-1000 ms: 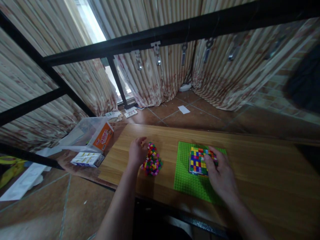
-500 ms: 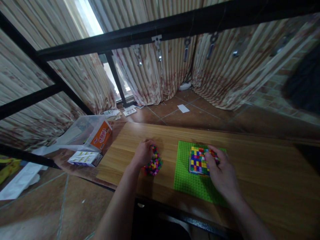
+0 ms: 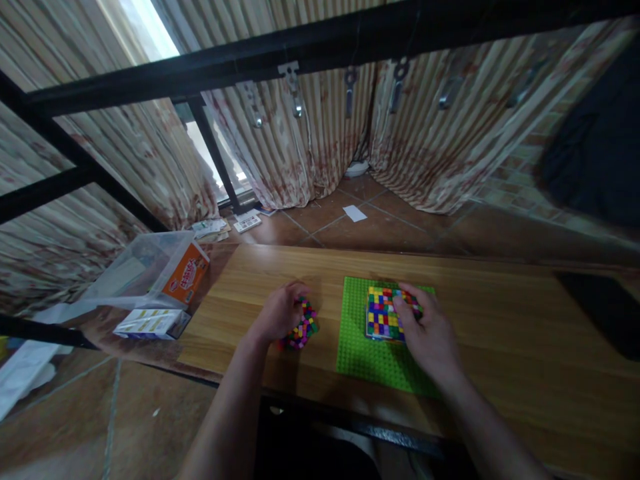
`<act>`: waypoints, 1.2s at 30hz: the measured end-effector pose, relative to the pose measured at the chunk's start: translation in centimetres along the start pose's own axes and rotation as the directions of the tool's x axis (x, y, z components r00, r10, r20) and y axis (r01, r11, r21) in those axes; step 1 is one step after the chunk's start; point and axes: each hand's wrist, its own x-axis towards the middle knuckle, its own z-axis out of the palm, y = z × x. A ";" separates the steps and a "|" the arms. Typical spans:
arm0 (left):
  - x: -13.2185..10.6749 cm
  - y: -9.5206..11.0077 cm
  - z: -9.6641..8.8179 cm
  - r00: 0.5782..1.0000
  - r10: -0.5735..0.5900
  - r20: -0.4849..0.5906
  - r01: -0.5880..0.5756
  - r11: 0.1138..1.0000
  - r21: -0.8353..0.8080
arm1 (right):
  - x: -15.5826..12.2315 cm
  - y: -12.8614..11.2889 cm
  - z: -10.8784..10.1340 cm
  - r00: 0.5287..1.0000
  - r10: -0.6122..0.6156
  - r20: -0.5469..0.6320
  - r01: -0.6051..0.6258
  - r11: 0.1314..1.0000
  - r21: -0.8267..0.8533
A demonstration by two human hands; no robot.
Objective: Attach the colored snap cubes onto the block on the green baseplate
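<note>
A loose pile of small coloured bricks (image 3: 306, 328) lies on the wooden table (image 3: 240, 287). My left hand (image 3: 281, 311) is at the pile's left side with its fingers curled in; whatever they pinch is too small to make out. To the right, a flat block of many coloured bricks (image 3: 382, 313) rests on a green studded baseplate (image 3: 352, 353). My right hand (image 3: 431, 337) grips this block from its right side, thumb over the top and fingers around the far edge. That hand covers the block's right part.
A clear plastic bin (image 3: 145, 267) with an orange label and a white box (image 3: 151, 323) stand left of the table. A dark flat object (image 3: 603, 310) lies at the table's right end. A black metal bar (image 3: 210, 63) with hanging clips crosses above.
The view has shifted a little to the right, showing more of the dark object there. Both hands stay at the same places, by the pile and on the block.
</note>
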 end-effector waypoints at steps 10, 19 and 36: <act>0.6 0.1 0.6 0.996 -0.081 -0.047 0.078 0.996 -0.054 | 0.1 -0.2 0.1 1.000 0.004 -0.001 -0.004 1.000 0.021; 0.7 1.4 0.0 0.983 -0.030 -0.182 0.004 0.990 -0.141 | 0.3 -0.4 0.0 0.998 0.064 -0.004 -0.063 0.989 0.132; 1.6 13.4 7.3 0.897 0.330 -0.295 -0.376 0.920 -0.114 | 1.4 0.1 -0.7 0.848 0.529 0.032 -0.378 0.561 0.736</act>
